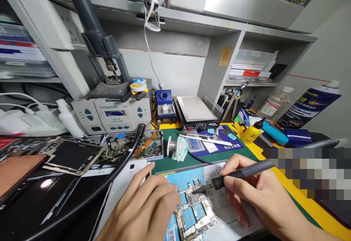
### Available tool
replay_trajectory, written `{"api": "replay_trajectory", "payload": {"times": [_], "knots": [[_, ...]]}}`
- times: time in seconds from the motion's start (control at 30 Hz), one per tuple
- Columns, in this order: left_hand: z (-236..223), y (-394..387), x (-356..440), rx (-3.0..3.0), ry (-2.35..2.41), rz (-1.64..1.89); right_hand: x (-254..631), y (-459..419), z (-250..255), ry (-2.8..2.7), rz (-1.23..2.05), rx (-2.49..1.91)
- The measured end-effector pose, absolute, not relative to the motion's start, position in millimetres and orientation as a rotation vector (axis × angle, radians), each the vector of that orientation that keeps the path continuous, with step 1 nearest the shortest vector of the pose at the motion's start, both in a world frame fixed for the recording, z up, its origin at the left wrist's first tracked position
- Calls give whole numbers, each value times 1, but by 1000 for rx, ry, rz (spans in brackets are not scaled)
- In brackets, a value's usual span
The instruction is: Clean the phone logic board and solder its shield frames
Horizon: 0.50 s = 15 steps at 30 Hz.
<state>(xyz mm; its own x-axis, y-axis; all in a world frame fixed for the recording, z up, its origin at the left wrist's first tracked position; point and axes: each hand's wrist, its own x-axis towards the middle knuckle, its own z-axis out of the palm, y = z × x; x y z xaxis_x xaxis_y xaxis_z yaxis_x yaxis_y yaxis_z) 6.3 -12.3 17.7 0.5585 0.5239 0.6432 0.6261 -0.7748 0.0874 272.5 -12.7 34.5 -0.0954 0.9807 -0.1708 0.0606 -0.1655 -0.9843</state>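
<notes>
A phone circuit board with metal shields lies on a blue and white sheet at the bottom middle. My right hand is closed round a dark grey pen-shaped tool, whose tip touches the board's upper edge. My left hand rests beside the board on its left, fingers curled and pinched towards the board; what they hold, if anything, is hidden.
A grey rework station with a black hose stands at the back left, with a blue soldering unit and a heating plate to its right. Phone parts lie at left. Bottles and a spray can stand at right.
</notes>
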Motion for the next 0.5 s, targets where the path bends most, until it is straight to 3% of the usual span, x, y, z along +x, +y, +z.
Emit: {"api": "replay_trajectory", "payload": {"times": [0.5], "knots": [[21, -13, 5, -2768, -986, -984, 285, -18, 20, -1285, 1360, -1403]]}}
